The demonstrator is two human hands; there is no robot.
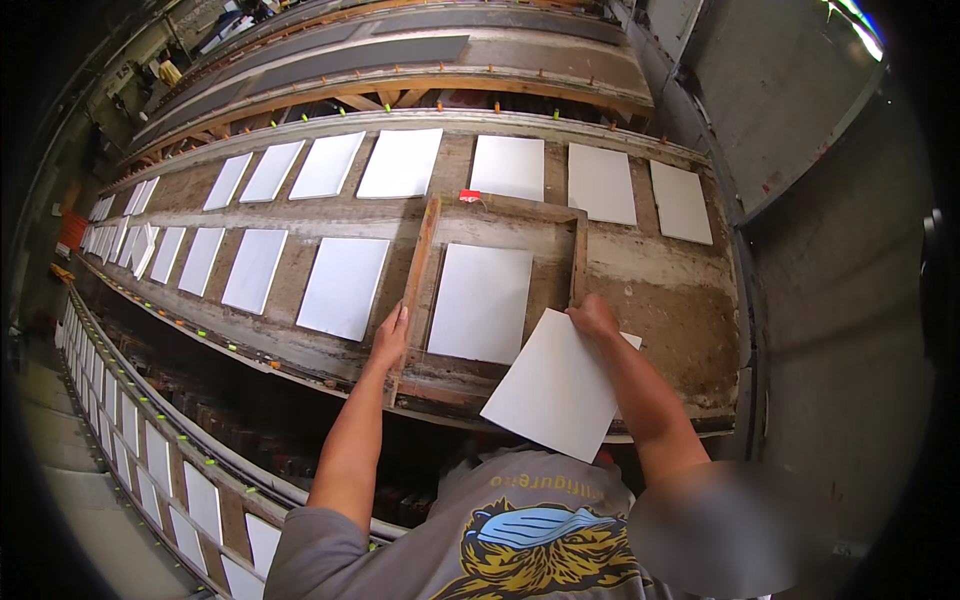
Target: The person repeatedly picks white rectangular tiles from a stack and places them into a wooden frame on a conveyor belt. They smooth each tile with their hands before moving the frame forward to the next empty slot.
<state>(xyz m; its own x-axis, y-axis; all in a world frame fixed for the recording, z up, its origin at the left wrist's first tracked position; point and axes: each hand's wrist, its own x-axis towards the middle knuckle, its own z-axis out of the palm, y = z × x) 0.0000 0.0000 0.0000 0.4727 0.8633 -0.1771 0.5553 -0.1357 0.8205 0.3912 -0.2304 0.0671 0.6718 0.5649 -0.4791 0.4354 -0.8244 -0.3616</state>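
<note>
A rectangular wooden frame (424, 255) lies on the long worktable, around one flat white sheet (480, 303). My left hand (391, 338) is closed on the frame's left bar, fingers pointing away from me. A second white sheet (555, 385) hangs tilted over the table's near edge, in front of my body. My right hand (596, 316) grips it at its far side, close to the lower end of the frame's right bar. Whether these fingers also touch the bar is hidden. A small red piece (470, 196) sits on the frame's far bar.
White sheets (344, 288) lie in two rows along the stained tabletop (660, 290). Small coloured pegs (440, 106) line its rails. Another table with sheets (202, 500) runs at lower left; dark boards (370, 60) lie on tables beyond. A grey wall (835, 290) closes the right side.
</note>
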